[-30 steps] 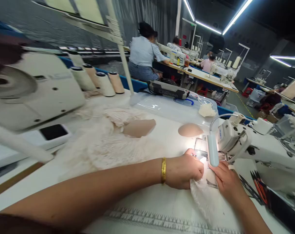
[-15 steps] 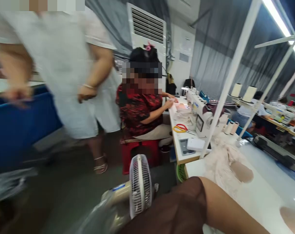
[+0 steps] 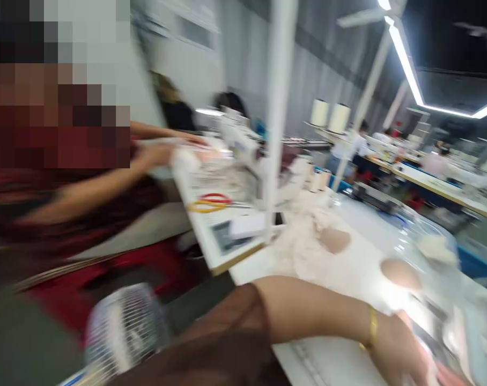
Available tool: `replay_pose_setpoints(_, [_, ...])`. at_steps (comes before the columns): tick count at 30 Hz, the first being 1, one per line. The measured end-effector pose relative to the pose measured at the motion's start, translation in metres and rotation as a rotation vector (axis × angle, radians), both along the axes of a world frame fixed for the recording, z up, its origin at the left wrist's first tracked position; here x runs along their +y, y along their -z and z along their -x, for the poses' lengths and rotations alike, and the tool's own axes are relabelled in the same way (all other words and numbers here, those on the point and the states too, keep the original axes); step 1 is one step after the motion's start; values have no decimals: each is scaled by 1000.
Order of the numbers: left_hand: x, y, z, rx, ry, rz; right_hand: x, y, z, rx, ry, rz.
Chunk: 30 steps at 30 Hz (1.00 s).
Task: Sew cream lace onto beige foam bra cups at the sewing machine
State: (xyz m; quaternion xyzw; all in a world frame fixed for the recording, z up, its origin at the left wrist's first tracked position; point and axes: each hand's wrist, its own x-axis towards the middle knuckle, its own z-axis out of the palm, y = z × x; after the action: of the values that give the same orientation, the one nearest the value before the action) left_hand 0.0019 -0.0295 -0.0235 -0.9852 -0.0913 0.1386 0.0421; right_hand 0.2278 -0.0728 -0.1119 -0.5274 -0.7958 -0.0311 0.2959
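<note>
My left arm, in a sheer brown sleeve with a gold bracelet at the wrist, reaches across the white sewing table [image 3: 360, 236]. At the lower right, my left hand [image 3: 404, 346] lies at pale fabric beside a brightly lit spot; its fingers are blurred and partly cut off. A small skin-toned patch at the bottom edge may be part of my right hand [image 3: 448, 375], too little to show its fingers. Pale pink gathered fabric [image 3: 300, 236] lies on the table beyond my forearm, with round beige pieces [image 3: 400, 272] nearer my hand.
On the left a co-worker in dark red [image 3: 86, 198] sits at a neighbouring sewing machine [image 3: 239, 139]. Red and yellow-handled scissors [image 3: 211, 202] and a white box [image 3: 247, 225] lie there. A white pole [image 3: 281, 107], thread cones [image 3: 339, 118] and a fan [image 3: 125, 327] stand near.
The view has swung right and closer to the tables. My left hand and bracelet have come into sight; the standing person in a pale dress has gone out of view.
</note>
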Motion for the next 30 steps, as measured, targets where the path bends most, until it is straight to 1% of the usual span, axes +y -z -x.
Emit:
replay_pose_setpoints(1, [-4,-3,-9,-112,126,48,-31,-6,-15,-24,49,1])
replay_pose_setpoints(2, [-6,-4,-14,-238,239,116,-58,-13,-21,-57,73,2])
replay_pose_setpoints(3, [-5,-3,-16,-417,251,174,-77,-21,-21,-96,55,-6])
replay_pose_setpoints(4, [-2,-2,-15,-532,271,242,-88,-28,-18,-130,70,2])
replay_pose_setpoints(5, [2,0,-13,-592,276,304,-92,-35,-13,-161,80,31])
replay_pose_setpoints(7, [9,4,-10,-620,289,378,-87,-44,-6,-186,74,38])
replay_pose_setpoints(9, [10,5,-7,-609,283,409,-80,-48,-2,-191,73,30])
replay_pose_setpoints(15, [4,0,-6,-572,254,399,-83,-45,-4,-185,104,93])
replay_pose_setpoints(30, [5,2,-6,-616,260,435,-85,-42,-4,-141,133,124])
